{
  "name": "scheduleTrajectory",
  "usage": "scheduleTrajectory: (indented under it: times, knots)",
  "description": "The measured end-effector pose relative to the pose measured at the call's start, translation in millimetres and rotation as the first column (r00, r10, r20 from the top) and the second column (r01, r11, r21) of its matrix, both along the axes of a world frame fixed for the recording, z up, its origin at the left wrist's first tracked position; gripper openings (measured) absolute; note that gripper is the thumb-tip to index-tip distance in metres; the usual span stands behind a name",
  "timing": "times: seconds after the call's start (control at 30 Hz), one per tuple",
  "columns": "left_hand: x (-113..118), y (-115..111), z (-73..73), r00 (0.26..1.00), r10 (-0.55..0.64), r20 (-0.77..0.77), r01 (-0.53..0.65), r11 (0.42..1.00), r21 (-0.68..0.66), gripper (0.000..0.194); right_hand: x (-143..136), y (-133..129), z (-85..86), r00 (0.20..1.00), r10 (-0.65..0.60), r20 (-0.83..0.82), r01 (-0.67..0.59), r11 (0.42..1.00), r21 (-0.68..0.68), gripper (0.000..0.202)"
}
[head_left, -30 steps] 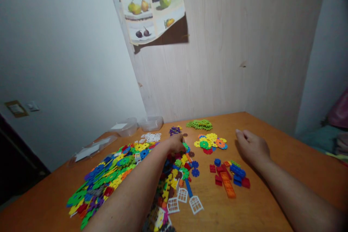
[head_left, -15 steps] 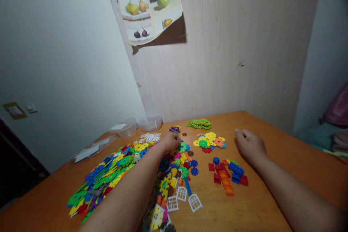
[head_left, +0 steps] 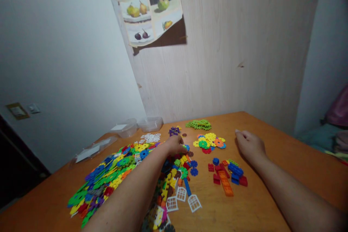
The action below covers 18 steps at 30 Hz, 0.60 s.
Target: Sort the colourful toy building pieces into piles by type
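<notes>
My left hand (head_left: 175, 145) reaches over the right edge of a large mixed pile of plastic pieces (head_left: 114, 174), its fingers curled down at a blue flower-shaped disc (head_left: 187, 147). What lies between the fingertips is hidden. My right hand (head_left: 250, 147) rests on the table as a loose fist, and no object shows in it. Left of it is a small heap of flower discs (head_left: 210, 140), mostly yellow. Nearer to me lie red and blue building bricks (head_left: 235, 169) and a long orange brick (head_left: 225, 183).
Clear plastic containers (head_left: 150, 124) and flat lids (head_left: 94, 149) line the far left edge of the wooden table (head_left: 261, 203). Green pieces (head_left: 199, 124), purple pieces (head_left: 174, 131) and white lattice pieces (head_left: 150, 137) form separate heaps at the back. White window pieces (head_left: 194, 203) lie near the front.
My left hand has shifted slightly right and nearer to me, now covering discs that were visible beside it. My right hand stays in place.
</notes>
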State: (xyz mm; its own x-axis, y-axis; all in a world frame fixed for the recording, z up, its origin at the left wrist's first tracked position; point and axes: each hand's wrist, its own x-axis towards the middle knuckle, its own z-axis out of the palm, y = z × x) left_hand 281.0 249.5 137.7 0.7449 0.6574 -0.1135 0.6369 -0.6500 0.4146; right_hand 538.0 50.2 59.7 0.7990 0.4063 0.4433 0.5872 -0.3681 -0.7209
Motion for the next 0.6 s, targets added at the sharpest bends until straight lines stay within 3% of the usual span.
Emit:
scheduleTrajectory:
  times: [0.27,0.6]
  knots:
    - [0,-6,0.9,0.998,-0.007,-0.063,0.008,1.000,0.016,0.011,2,1,-3.8,0.999,-0.001,-0.044,0.003,0.999,0.049,0.046]
    - [0,-3,-2.2,0.999,-0.015,-0.028,0.016,1.000,0.020,0.018,18,7,-19.6,0.998,-0.021,-0.055,0.028,0.990,0.137,0.048]
